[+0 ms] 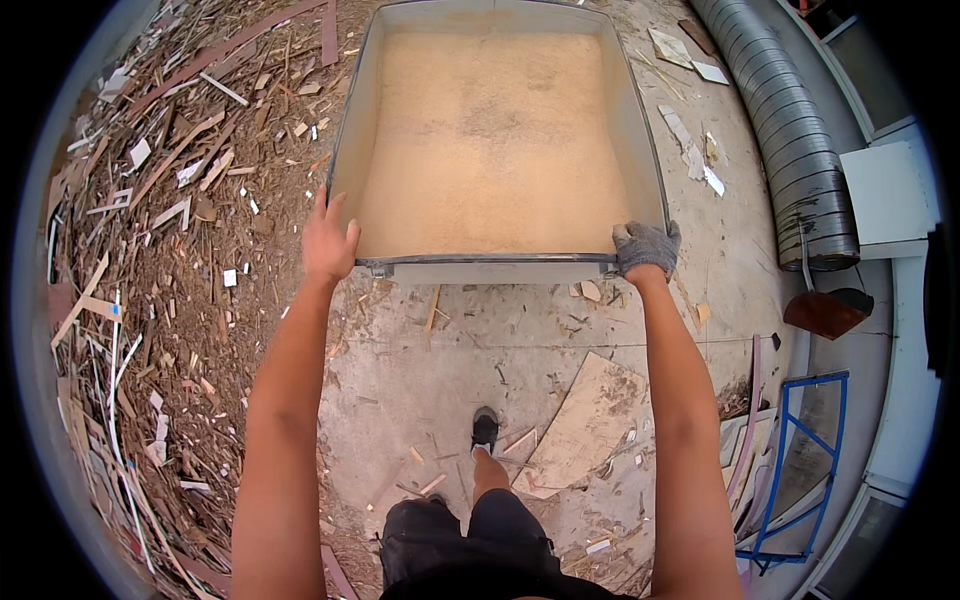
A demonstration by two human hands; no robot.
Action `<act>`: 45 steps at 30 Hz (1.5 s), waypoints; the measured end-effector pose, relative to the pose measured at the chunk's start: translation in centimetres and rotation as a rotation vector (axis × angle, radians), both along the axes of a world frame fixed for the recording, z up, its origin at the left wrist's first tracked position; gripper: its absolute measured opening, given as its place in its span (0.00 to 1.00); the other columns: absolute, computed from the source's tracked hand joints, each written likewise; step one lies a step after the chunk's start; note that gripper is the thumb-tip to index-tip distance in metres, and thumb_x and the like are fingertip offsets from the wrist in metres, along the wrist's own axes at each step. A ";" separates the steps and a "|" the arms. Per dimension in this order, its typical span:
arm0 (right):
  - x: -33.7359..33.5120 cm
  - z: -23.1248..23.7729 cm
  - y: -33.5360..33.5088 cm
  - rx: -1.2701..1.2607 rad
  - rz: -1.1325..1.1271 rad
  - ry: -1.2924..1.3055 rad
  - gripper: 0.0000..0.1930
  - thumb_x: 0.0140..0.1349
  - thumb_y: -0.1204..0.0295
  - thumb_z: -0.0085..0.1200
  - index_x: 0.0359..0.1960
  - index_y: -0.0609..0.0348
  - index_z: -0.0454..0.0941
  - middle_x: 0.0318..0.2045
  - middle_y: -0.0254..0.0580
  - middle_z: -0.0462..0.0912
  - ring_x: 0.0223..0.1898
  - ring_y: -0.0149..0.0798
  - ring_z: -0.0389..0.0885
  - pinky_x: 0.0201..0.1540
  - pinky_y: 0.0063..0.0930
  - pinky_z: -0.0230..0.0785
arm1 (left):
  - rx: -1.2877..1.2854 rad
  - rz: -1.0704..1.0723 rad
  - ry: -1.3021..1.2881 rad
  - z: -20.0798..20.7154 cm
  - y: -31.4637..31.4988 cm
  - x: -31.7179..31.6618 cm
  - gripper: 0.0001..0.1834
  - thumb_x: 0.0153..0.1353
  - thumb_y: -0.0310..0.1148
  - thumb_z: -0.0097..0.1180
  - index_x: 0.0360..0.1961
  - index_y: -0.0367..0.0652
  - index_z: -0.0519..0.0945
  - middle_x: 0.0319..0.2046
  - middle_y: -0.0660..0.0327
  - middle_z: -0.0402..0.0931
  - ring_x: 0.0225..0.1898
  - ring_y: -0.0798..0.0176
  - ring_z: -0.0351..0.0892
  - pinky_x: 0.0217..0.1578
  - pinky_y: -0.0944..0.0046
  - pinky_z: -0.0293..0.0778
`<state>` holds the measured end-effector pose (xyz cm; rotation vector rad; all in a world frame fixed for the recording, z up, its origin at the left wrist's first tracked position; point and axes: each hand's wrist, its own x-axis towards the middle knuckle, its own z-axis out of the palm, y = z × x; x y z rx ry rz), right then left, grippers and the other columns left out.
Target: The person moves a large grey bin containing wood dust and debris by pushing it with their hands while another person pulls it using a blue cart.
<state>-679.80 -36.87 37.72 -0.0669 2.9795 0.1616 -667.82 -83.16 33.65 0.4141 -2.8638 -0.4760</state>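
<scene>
A large grey bin (pixel 490 259) with a dark rim stands in front of me. Fine tan sawdust (pixel 500 150) covers its bottom, with a darker patch toward the far middle. My bare left hand (pixel 329 240) grips the rim at the near left corner, the thumb turned toward the inner side. At the near right corner my right hand (pixel 648 249), in a grey glove, is closed over the rim. Both arms are stretched forward. The undersides of both grips are hidden.
Scrap wood and debris (pixel 190 230) are heaped along the left. A flat board (pixel 580 425) lies on the concrete floor to my right. Beyond it are a blue metal frame (pixel 825 470), a shovel (pixel 828 310) and a wide metal duct (pixel 790 120) along the right wall.
</scene>
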 end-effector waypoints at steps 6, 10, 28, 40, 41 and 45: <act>-13.5 -2.6 -2.3 0.025 0.073 0.156 0.24 0.63 0.49 0.36 0.41 0.46 0.84 0.42 0.45 0.84 0.50 0.40 0.79 0.68 0.46 0.42 | 0.039 0.013 0.171 -0.6 -3.8 -12.6 0.32 0.56 0.36 0.52 0.64 0.46 0.63 0.66 0.45 0.56 0.63 0.41 0.62 0.61 0.49 0.62; -22.9 -2.6 -4.3 0.066 0.080 0.097 0.24 0.63 0.49 0.36 0.45 0.46 0.83 0.45 0.43 0.83 0.51 0.40 0.78 0.68 0.44 0.42 | 0.041 0.004 0.110 -1.3 -5.9 -20.3 0.31 0.57 0.35 0.51 0.63 0.44 0.64 0.66 0.49 0.57 0.65 0.45 0.59 0.64 0.52 0.58; -57.1 -2.0 -21.1 0.381 0.348 0.048 0.17 0.60 0.59 0.46 0.52 0.34 0.75 0.55 0.27 0.77 0.56 0.39 0.75 0.63 0.50 0.52 | -0.118 -0.015 0.162 0.0 -21.6 -55.5 0.28 0.58 0.40 0.49 0.61 0.52 0.67 0.65 0.55 0.61 0.61 0.49 0.66 0.60 0.54 0.64; -80.9 -5.0 -27.5 0.332 0.247 0.172 0.22 0.55 0.54 0.55 0.53 0.34 0.74 0.57 0.31 0.75 0.58 0.38 0.73 0.63 0.50 0.54 | -0.168 0.008 0.217 -1.6 -33.1 -78.5 0.28 0.60 0.42 0.47 0.63 0.53 0.66 0.65 0.52 0.62 0.65 0.47 0.61 0.63 0.55 0.58; -82.8 -4.5 -27.9 0.341 0.246 0.148 0.22 0.55 0.54 0.55 0.53 0.33 0.74 0.57 0.31 0.75 0.58 0.38 0.73 0.63 0.51 0.54 | -0.122 -0.003 0.241 -1.3 -33.1 -80.8 0.28 0.60 0.42 0.47 0.64 0.53 0.66 0.65 0.52 0.61 0.65 0.48 0.61 0.64 0.55 0.58; -89.9 -2.5 -30.3 0.272 0.229 0.081 0.22 0.56 0.56 0.54 0.54 0.33 0.73 0.58 0.30 0.74 0.59 0.38 0.72 0.64 0.51 0.52 | -0.137 0.003 0.219 -1.6 -35.3 -88.1 0.29 0.60 0.42 0.47 0.64 0.52 0.66 0.65 0.54 0.61 0.65 0.49 0.61 0.64 0.56 0.58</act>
